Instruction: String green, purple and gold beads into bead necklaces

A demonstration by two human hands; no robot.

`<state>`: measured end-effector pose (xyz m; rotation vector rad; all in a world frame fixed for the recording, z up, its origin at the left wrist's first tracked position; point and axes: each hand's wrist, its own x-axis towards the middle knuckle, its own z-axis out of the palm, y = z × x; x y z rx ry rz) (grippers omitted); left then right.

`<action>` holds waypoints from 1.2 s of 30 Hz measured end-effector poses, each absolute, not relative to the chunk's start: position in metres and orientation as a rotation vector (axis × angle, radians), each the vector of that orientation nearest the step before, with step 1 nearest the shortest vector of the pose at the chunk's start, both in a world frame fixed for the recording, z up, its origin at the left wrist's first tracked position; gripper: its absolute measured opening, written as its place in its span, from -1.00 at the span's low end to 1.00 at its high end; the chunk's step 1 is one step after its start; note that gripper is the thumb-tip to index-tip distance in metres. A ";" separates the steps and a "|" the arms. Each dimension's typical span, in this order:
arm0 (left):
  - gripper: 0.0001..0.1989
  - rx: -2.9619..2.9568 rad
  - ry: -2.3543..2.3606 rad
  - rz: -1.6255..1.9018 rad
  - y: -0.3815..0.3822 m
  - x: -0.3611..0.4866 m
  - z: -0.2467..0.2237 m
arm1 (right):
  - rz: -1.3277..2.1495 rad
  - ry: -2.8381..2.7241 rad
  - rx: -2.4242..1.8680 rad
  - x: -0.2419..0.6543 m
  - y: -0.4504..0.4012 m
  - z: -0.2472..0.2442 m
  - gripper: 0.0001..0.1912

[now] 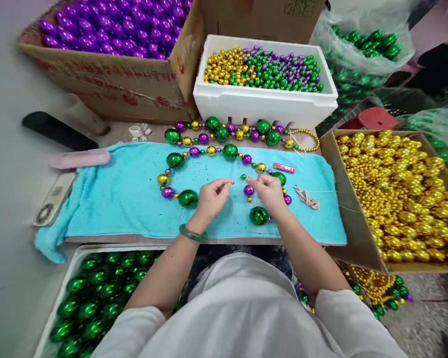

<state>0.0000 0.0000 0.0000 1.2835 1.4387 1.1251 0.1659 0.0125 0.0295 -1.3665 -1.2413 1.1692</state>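
My left hand (213,198), with a green bangle (193,233) at its wrist, is closed in a pinch; what lies between the fingertips is too small to make out. To its right, my right hand (272,195) also pinches, its held thing hidden. A small green bead (243,177) shows just beyond the right fingertips, with a purple bead (249,190) below them. Around both hands curves a bead garland (188,198) of green, purple and gold beads on a turquoise towel (123,199). A large green bead (259,216) lies below my right hand.
Behind the towel lie finished-looking bead strands (221,134). A white foam box (265,102) of small beads and a carton (134,79) of purple beads stand beyond. A gold-bead carton (358,238) is right; a pink-wrapped stick (284,168) and a thread bundle (306,197) lie near.
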 end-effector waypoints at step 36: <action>-0.82 1.539 1.336 1.062 -0.005 0.001 0.008 | 0.866 -1.726 -1.452 0.158 0.001 0.016 -0.83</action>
